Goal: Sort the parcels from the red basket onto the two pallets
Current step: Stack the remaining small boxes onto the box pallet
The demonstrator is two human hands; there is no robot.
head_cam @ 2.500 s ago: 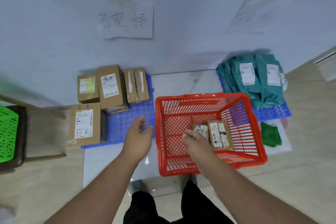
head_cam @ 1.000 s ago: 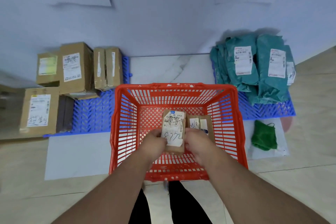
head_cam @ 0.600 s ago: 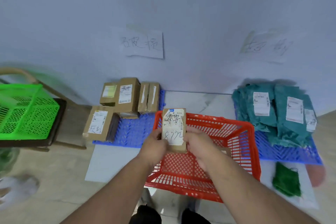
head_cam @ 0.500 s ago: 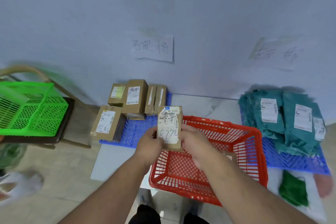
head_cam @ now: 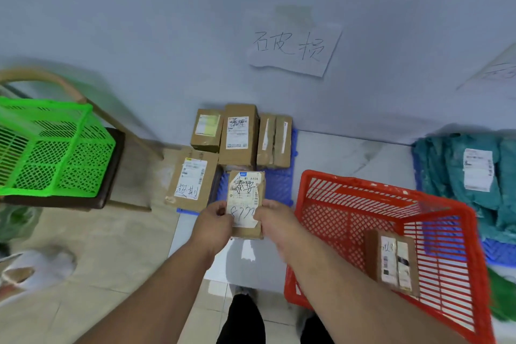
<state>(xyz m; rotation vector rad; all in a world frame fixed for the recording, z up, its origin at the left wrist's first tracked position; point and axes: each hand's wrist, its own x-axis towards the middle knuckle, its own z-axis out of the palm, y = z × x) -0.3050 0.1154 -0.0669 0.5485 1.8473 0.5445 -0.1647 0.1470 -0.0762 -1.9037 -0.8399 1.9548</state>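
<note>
Both hands pinch a small cardboard parcel (head_cam: 245,205) with a handwritten label: left hand (head_cam: 214,225) at its nine o'clock edge, right hand (head_cam: 275,225) at three. It hangs above the blue pallet (head_cam: 280,186), with the red basket (head_cam: 388,195) at three o'clock.

Head-worn wide-angle camera looked forward and down from a standing person's eye level toward a pale wall.

The single view faced the wall's handwritten paper sign (head_cam: 294,49) at top centre and the floor (head_cam: 106,254) below, with straight lines bowed by the lens. Both forearms entered from the bottom edge, the left hand (head_cam: 213,225) and right hand (head_cam: 276,225) close to the lens at centre. The green basket (head_cam: 50,148) sat at the left margin, the red basket (head_cam: 391,198) at lower right, both cut by the frame.
</note>
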